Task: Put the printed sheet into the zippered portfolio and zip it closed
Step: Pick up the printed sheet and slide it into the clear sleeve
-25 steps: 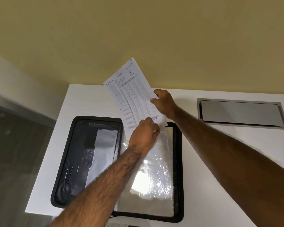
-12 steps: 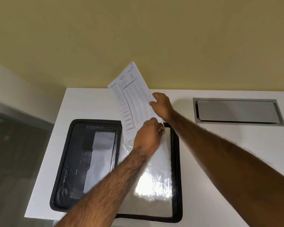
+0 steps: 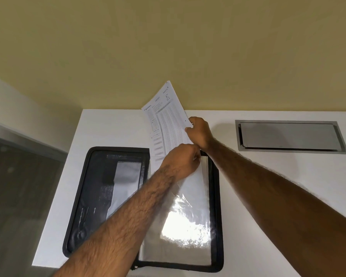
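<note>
The black zippered portfolio (image 3: 82, 196) lies open flat on the white table (image 3: 108, 128). Its right half carries a glossy clear plastic sleeve (image 3: 188, 222). The printed sheet (image 3: 166, 120), covered in small tables, stands tilted above the sleeve's top edge, with its lower end behind my left hand. My right hand (image 3: 200, 132) pinches the sheet's right edge. My left hand (image 3: 180, 162) is closed at the sleeve's top opening, at the sheet's bottom; whether it grips the sleeve, the sheet or both is hidden.
A grey metal cable hatch (image 3: 290, 136) is set flush into the table at the right. A yellow wall rises right behind the table. The table's left edge drops off beside the portfolio to a dark floor (image 3: 18, 186).
The sheet has come lower and stands steeper over the sleeve. Both hands shifted slightly right with it.
</note>
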